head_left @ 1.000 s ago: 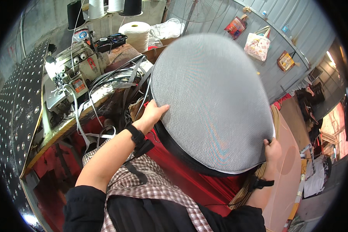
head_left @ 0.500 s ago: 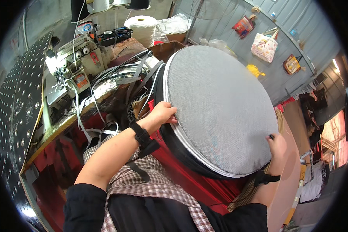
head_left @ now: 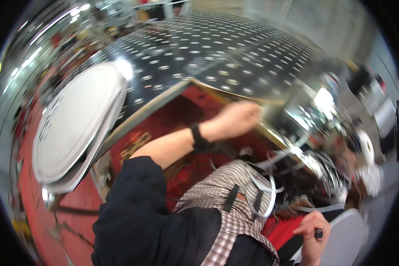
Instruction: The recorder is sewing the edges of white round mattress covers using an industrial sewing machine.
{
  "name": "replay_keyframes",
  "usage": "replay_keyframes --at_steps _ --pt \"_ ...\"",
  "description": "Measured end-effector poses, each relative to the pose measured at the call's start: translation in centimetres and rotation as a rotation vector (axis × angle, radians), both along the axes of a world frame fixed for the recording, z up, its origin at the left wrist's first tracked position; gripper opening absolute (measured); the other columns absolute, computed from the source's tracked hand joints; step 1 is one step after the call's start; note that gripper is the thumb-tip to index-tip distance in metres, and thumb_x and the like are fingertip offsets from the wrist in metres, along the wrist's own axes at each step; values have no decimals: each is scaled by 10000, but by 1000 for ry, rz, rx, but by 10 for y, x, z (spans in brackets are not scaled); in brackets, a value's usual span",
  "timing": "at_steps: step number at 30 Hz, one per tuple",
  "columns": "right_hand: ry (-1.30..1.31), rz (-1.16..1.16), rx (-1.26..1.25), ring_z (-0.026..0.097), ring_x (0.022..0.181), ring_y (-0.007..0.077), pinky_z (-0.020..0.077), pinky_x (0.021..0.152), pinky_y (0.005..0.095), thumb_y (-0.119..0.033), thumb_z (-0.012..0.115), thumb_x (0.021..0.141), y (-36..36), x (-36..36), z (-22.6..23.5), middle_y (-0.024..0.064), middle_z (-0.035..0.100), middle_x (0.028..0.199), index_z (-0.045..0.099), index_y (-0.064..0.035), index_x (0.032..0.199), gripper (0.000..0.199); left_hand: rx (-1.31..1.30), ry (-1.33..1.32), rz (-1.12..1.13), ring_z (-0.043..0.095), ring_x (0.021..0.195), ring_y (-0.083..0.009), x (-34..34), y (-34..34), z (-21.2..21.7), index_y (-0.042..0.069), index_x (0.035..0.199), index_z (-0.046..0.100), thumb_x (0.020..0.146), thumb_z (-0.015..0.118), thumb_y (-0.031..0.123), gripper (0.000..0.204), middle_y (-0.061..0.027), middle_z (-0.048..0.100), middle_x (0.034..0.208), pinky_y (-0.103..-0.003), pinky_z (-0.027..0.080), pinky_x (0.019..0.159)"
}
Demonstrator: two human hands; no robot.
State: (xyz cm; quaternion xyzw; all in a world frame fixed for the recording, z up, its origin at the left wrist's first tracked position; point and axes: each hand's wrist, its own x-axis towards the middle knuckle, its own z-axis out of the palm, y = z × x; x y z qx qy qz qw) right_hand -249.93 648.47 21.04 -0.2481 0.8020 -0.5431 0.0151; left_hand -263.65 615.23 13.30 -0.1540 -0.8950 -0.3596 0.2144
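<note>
My left hand (head_left: 240, 119) is in the air near the front edge of the dotted black table, smeared by motion. Its fingers cannot be made out, and no object shows in it. Low on the right, my right hand (head_left: 314, 230) is closed around a small dark tool (head_left: 318, 233); only its round black end shows. Beside that hand lies the grey round fabric piece (head_left: 348, 237), partly cut off by the view's dark rim. On the left, white oval panels (head_left: 77, 122) lie stacked at the table's corner.
The black table (head_left: 177, 51) with rows of shiny dots spans the far side. To the right a sewing machine (head_left: 306, 111) stands blurred, with grey strips and cables (head_left: 319, 168) beside it. A white thread cone (head_left: 364, 146) is farther right. Red floor (head_left: 71, 221) shows at left.
The view has swung to the left. My left hand has come off the rim of the grey round piece, which now sits low at the right. My right hand still grips the dark tool.
</note>
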Motion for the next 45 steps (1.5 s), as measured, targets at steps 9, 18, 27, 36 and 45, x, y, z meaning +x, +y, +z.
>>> replay_keyframes --at_steps 9,18,27,36,45 --pt "-242 626 -155 492 604 114 370 541 235 -37 550 741 -141 -87 -21 68 546 655 663 16 709 129 -575 -587 1435 429 1173 -364 281 -294 7 49 1224 477 859 503 323 457 -206 471 1257 -525 342 942" --pt "-371 700 -171 512 648 98 404 581 230 -86 588 828 -192 -109 -52 52 590 703 631 6 734 138 -269 -825 1352 382 1239 -365 345 -279 45 33 1328 354 835 554 350 619 -293 403 1291 -410 304 1018" --pt "-549 617 -185 488 593 54 380 542 204 -103 543 870 -192 -122 -75 12 562 678 633 3 731 197 -653 -363 1385 495 1115 -374 361 -247 0 6 1203 485 844 527 148 388 -236 537 1164 -398 398 947" --pt "-662 537 -195 437 556 39 345 528 199 -181 538 887 -192 -126 -91 -24 535 603 606 -24 690 261 -515 -316 1373 443 1193 -330 391 -226 2 52 1201 517 791 574 45 414 -182 511 1232 -384 380 969" --pt "-709 357 -258 432 545 46 340 519 203 -238 563 877 -143 -154 -122 -26 509 580 612 -28 688 286 -468 -662 1686 552 1035 -368 507 -337 44 29 1071 609 873 515 198 276 -240 605 1020 -384 439 857"
